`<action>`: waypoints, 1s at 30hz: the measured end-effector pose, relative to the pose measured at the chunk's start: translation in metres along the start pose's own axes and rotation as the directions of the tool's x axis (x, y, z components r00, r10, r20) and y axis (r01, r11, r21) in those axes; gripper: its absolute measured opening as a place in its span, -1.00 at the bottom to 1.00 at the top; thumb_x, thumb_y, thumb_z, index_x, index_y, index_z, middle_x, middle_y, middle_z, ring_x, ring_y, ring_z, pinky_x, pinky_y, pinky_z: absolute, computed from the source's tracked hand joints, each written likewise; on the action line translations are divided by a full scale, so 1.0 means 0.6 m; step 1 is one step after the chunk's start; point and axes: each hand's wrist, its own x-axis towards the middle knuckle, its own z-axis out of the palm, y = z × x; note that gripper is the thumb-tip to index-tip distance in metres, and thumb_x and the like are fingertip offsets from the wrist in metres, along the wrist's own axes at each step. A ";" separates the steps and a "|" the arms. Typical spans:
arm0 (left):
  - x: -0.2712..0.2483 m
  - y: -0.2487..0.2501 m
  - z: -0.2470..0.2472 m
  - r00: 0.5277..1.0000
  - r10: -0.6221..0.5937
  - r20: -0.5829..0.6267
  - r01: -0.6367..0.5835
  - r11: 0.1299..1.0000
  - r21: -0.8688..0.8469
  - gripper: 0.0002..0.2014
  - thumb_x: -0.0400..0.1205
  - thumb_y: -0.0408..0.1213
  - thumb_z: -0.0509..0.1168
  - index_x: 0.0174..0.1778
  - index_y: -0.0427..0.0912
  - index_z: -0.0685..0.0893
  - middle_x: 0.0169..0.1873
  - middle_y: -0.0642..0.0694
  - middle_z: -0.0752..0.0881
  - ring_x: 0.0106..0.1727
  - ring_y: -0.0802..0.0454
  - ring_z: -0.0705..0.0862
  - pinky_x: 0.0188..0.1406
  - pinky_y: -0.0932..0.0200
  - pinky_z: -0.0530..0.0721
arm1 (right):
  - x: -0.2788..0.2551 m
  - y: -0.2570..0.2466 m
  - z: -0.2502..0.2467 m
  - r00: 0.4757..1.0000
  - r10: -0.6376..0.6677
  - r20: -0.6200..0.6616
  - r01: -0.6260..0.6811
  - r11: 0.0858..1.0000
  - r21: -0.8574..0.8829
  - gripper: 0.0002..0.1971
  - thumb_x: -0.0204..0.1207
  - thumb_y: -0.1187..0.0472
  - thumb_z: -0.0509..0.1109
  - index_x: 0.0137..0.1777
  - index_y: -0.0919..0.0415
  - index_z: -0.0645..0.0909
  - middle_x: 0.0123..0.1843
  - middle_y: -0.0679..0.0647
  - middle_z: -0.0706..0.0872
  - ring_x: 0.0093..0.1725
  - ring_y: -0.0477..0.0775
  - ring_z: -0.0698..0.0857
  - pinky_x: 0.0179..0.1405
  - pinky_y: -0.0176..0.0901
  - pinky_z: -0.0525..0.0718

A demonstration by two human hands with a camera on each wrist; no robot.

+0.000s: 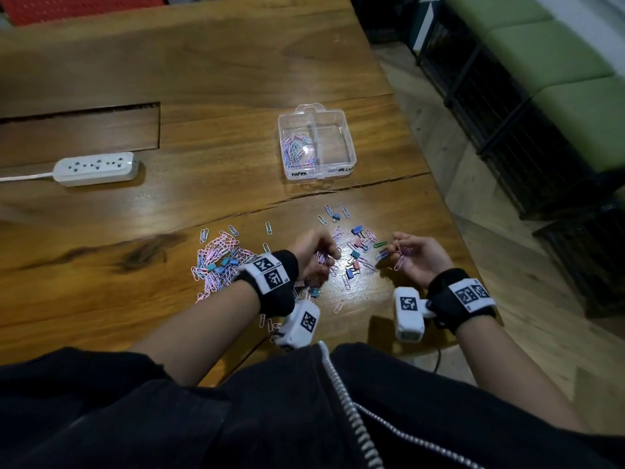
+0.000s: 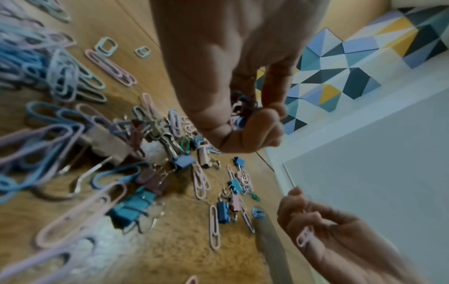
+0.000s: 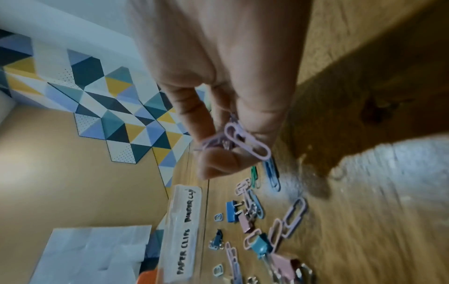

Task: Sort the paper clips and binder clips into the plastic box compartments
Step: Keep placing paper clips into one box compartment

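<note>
Left hand and right hand hover side by side, fingers curled, each pinching paper clips.

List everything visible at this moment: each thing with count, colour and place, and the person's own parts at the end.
plastic box: one, clear, two compartments, far side of table; left holds paper clips, right looks empty.
loose paper clips: many, mostly pink, some blue, one green; heaped left of the hands and scattered between them.
binder clips: several, blue, teal, pink; on the table among the paper clips.
power strip: one, white, left on table.
table: one, brown wood.
sofa: green cushions, upper right.
left hand: fingers curled round a bunch of paper clips.
right hand: fingers pinch pink paper clips.
</note>
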 end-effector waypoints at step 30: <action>-0.019 -0.065 0.009 0.895 0.268 0.355 -0.283 -0.271 0.920 -0.66 0.56 -0.05 0.29 0.19 -0.12 0.65 0.13 -0.13 0.60 0.18 -0.05 0.57 0.09 0.11 0.62 | 0.019 0.052 0.007 0.935 -0.323 0.147 0.093 -0.176 -0.980 -0.79 0.57 0.04 0.20 -0.11 0.20 0.46 -0.23 0.02 0.52 -0.18 0.02 0.53 -0.15 -0.19 0.51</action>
